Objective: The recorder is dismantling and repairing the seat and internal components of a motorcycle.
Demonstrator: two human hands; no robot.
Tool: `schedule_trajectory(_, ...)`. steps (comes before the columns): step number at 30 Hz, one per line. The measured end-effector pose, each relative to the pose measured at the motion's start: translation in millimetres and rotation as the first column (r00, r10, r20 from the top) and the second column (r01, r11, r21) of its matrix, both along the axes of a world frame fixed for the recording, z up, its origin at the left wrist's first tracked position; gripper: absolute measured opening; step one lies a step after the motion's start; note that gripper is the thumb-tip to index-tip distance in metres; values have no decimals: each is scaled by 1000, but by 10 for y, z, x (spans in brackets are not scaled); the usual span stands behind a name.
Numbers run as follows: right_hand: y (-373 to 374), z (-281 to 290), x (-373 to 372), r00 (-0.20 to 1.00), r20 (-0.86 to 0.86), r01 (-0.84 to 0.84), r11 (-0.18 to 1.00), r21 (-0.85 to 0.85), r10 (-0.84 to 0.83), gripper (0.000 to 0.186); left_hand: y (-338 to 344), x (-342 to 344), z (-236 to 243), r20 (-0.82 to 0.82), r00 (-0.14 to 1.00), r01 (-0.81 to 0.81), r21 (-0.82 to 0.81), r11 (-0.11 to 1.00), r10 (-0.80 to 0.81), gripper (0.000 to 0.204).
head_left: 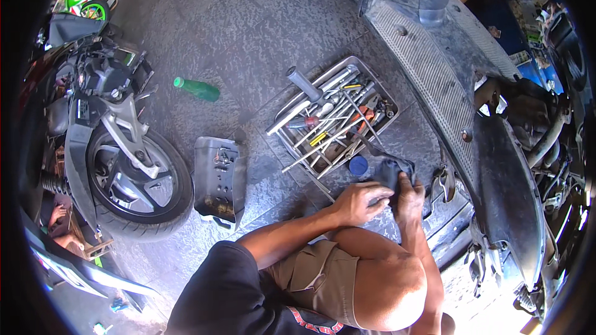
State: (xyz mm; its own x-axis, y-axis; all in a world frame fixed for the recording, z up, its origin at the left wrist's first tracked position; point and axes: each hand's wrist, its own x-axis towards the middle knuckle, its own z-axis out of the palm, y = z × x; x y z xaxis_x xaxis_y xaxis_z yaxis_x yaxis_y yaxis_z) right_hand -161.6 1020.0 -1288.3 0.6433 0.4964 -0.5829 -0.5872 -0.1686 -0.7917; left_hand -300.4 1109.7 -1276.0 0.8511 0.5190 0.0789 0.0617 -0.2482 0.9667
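My left hand (364,203) is just left of a dark part (391,172), with curled fingers around something too dark and small to name. My right hand (408,201) grips that dark part, thumb raised along its face. A round blue lid (358,165) lies just behind my hands. Above them a tray (385,124) holds several wrenches, screwdrivers, pliers and a grey tubular handle (304,84). A dark plastic container (216,183) with small hardware in it sits to the left of my forearm.
A scooter body (416,68) stands along the right, its dark panel (509,205) beside me. A motorcycle wheel (139,192) and frame fill the left. A green bottle (196,89) lies on the tiled floor (242,12). Another person's hand (58,212) shows at far left.
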Motion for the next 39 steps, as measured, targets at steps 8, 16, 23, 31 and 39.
schedule_trajectory(8, -343, 547, 350, 720, 339, -434, 774, -461, 606, 53, 45, -194, -212, -342, 910, -257, -19, 966, 235, 20)
schedule_trajectory(16, -477, 366, 378, 686, 366, -452, 762, -463, 629, 69, 45, -55, -375, -319, 934, -185, -49, 981, 160, 20)
schedule_trajectory(23, -370, 362, 107, 775, 351, -422, 844, -331, 526, 77, -34, 29, -337, -213, 976, -161, -590, 791, 40, 49)
schedule_trajectory(31, -436, 224, -70, 14, 754, -447, 678, -583, 657, 31, -176, 113, -398, -7, 976, -57, -973, -223, -219, 47)
schedule_trajectory(39, -598, 197, -230, 304, 697, -364, 755, -544, 649, 63, -236, 192, -327, -122, 985, -99, -978, 182, -120, 28)
